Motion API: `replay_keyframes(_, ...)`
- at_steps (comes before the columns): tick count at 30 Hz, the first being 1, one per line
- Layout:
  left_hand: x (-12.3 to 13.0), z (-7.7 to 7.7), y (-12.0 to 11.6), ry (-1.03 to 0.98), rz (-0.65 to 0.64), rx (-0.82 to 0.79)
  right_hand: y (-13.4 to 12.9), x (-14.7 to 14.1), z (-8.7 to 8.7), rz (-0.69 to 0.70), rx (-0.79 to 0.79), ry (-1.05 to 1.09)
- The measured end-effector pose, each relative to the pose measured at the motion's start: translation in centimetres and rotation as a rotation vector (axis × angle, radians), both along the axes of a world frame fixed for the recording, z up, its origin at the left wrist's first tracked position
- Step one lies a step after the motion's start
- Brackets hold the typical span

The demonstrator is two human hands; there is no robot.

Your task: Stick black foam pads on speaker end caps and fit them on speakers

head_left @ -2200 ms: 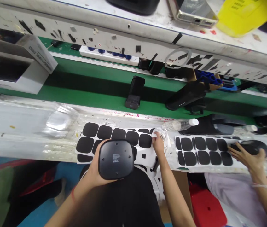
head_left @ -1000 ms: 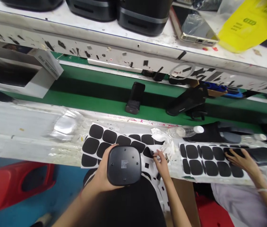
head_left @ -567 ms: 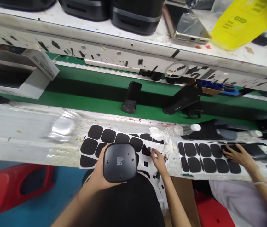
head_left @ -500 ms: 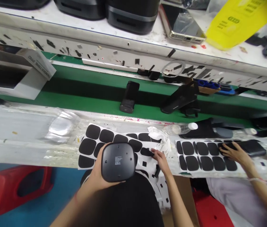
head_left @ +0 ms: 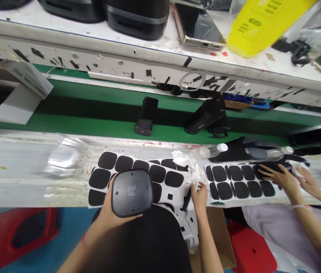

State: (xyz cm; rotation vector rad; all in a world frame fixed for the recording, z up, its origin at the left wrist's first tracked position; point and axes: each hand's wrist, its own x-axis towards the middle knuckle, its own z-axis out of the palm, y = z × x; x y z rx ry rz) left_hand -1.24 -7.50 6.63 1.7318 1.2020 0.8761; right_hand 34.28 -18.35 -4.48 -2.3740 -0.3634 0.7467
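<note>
My left hand (head_left: 110, 206) is wrapped round a black device (head_left: 132, 192), its rounded-square base facing up with several screws and a small pale label. My right hand (head_left: 199, 195) has its fingertips drawn together at the lower end of a crumpled white tissue (head_left: 188, 163). Just left of that hand lies a narrow black strip-like object (head_left: 187, 200). Under and behind the device are white sheets carrying rounded-square black pads (head_left: 174, 179); the device and my left hand hide part of them.
A co-worker's hands (head_left: 287, 180) work at the right beside another pad sheet (head_left: 224, 190). Clear plastic bottles (head_left: 207, 152) lie behind. Black devices (head_left: 146, 115) stand on the green belt (head_left: 100, 125). A shelf (head_left: 106, 45) with a phone (head_left: 200, 28) crosses above. An open carton (head_left: 218, 235) is below.
My right hand has left the black pad on the sheet and moved right to the white tissue. My left hand still holds the device. The co-worker's hands have shifted. The view has turned slightly.
</note>
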Motion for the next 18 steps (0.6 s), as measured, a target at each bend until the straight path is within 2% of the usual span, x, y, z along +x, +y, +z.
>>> replay_keyframes(2,-0.1,-0.8,0.3,0.020,0.038,0.028,-0.2,-0.2,-0.5,-0.029,-0.102,-0.004)
replay_keyframes(5,0.4,-0.9,1.2,-0.021,0.066,0.041,-0.5,-0.6,-0.9,-0.050,-0.187,-0.004)
replay_keyframes(8,0.9,-0.1,2.0,-0.025,0.148,0.005,-1.7,-1.0,-0.1,-0.108,-0.231,-0.056)
replay_keyframes(12,1.0,0.4,2.4,-0.006,0.261,-0.064,-5.4,-2.4,1.3,-0.150,-0.235,-0.125)
replay_keyframes(15,0.9,0.3,2.6,-0.019,0.280,-0.082,-7.8,-4.1,1.1,-0.111,-0.213,-0.130)
replay_keyframes(18,0.9,0.0,3.0,-0.029,0.286,-0.109,-8.1,-5.5,-0.3,-0.004,-0.157,-0.110)
